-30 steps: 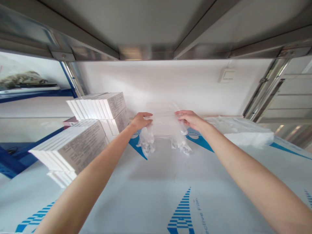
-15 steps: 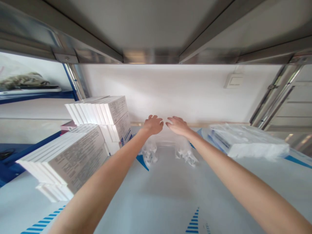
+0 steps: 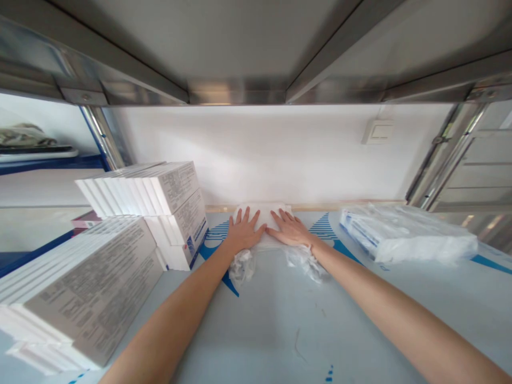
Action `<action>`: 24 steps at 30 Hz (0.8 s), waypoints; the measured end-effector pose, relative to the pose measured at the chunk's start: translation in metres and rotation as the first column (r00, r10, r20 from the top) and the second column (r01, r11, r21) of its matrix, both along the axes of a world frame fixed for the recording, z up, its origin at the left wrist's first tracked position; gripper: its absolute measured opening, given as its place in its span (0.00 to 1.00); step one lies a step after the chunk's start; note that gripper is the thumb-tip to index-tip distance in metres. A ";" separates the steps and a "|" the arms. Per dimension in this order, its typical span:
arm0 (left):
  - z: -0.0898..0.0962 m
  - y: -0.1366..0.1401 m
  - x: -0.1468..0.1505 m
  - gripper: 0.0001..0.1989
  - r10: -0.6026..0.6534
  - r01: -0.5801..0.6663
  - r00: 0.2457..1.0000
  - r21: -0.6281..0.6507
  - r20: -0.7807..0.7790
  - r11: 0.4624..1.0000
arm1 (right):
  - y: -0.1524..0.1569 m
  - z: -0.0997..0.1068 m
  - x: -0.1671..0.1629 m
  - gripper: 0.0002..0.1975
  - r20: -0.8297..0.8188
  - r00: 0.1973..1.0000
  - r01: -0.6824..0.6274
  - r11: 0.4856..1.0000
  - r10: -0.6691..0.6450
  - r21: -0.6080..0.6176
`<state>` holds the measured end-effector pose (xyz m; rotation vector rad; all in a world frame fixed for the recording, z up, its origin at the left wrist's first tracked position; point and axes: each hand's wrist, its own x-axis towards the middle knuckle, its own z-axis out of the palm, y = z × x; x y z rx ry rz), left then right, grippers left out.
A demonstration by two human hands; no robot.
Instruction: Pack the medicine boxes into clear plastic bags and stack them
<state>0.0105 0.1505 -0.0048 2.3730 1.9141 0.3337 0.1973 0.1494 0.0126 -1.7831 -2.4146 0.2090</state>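
Note:
Both arms reach far across the shelf toward the wall. My left hand [image 3: 243,230] lies palm down with its fingers spread on a white plastic bag [image 3: 266,214]. Beside it, my right hand [image 3: 291,229] rests on the same bag, fingers also stretched out, the thumbs nearly touching. The bag lies flat against the foot of the wall. Its crumpled clear ends stick out below each wrist. What is inside the bag, if anything, is hidden under the hands.
Several white printed boxes [image 3: 176,186] stand packed in rows at the left. A plastic-wrapped white pack [image 3: 408,234] lies at the right. A metal upper shelf [image 3: 240,48] hangs low overhead. On the back wall sits a switch [image 3: 379,132]. Pale blue sheeting [image 3: 256,320] covers the surface.
Both hands have come down from above the bag and now lie flat on it with fingers spread. The view has shifted slightly, with the left boxes lying nearer the left edge.

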 end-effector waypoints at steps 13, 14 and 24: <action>0.020 -0.003 -0.014 0.35 -0.045 0.054 0.990 -0.066 0.137 0.996 | 0.011 -0.001 0.012 0.41 -0.190 0.981 -0.021 1.000 0.023 0.011; 0.028 -0.004 -0.017 0.34 -0.045 0.052 0.986 -0.041 0.158 0.998 | 0.010 0.003 0.017 0.39 -0.218 0.975 -0.016 0.999 0.027 0.051; 0.098 -0.073 0.039 0.17 -0.464 0.377 0.858 0.343 0.219 0.860 | -0.065 0.041 0.085 0.16 -0.290 0.952 0.041 0.892 0.103 0.450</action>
